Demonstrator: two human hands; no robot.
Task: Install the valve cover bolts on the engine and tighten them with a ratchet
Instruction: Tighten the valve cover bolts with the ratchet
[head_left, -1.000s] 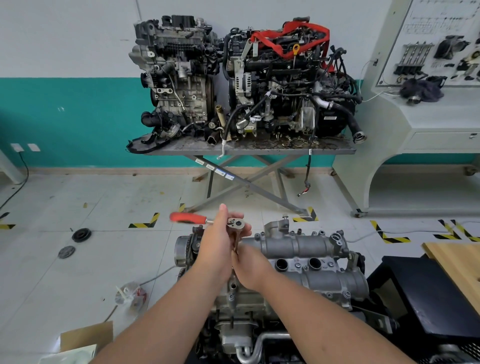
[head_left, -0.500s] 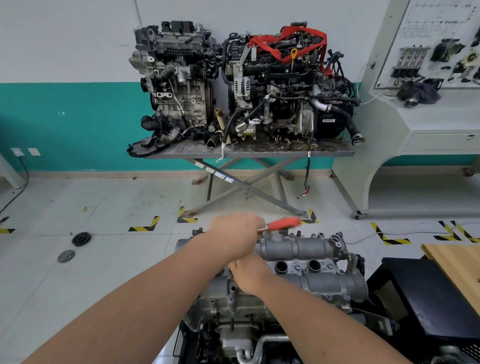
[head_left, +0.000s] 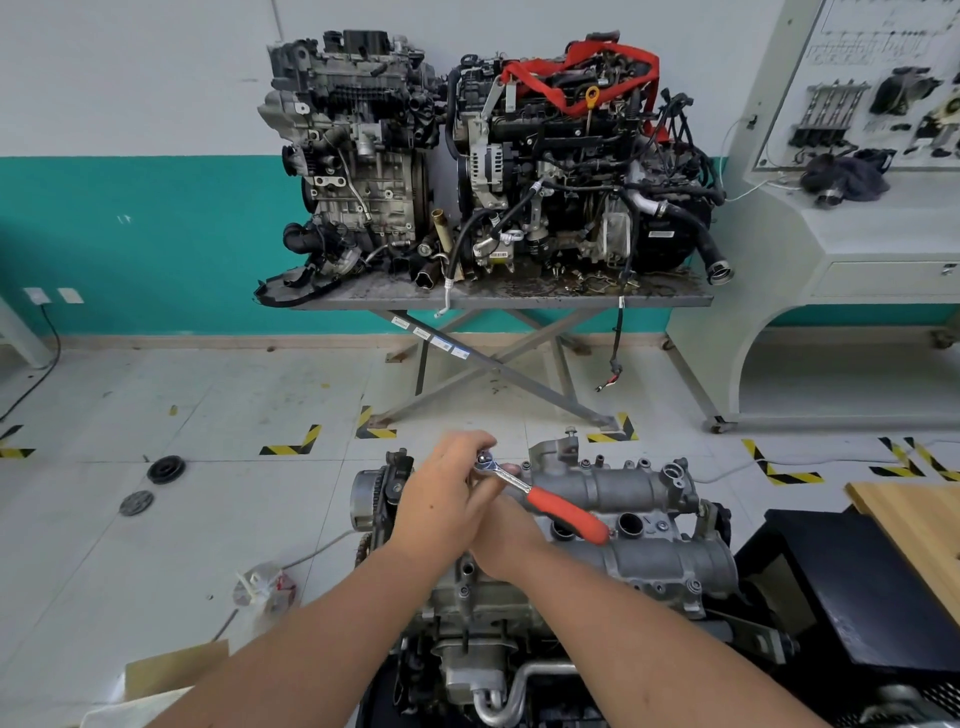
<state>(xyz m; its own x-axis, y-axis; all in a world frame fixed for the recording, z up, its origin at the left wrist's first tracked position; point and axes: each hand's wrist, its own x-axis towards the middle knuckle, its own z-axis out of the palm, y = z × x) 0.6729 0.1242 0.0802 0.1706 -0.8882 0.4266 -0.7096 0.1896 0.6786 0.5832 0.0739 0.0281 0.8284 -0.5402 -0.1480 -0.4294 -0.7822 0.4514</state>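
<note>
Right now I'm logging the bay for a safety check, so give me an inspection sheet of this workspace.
Surface: tiled floor with yellow-black hazard tape marks.
Job's things: engine in the foreground; ratchet with its red handle lying over the valve cover, head at the cover's left end.
Clutter: two black discs on the floor, a cardboard box, a scrap of plastic.
Hands: left hand covers the ratchet head; right hand sits under it, mostly hidden, grip unclear.
Cables: black lead from the wall socket; loose wire hanging off the scissor table.
Surroundings: two engines on that table, a display board, a wooden top.
</note>
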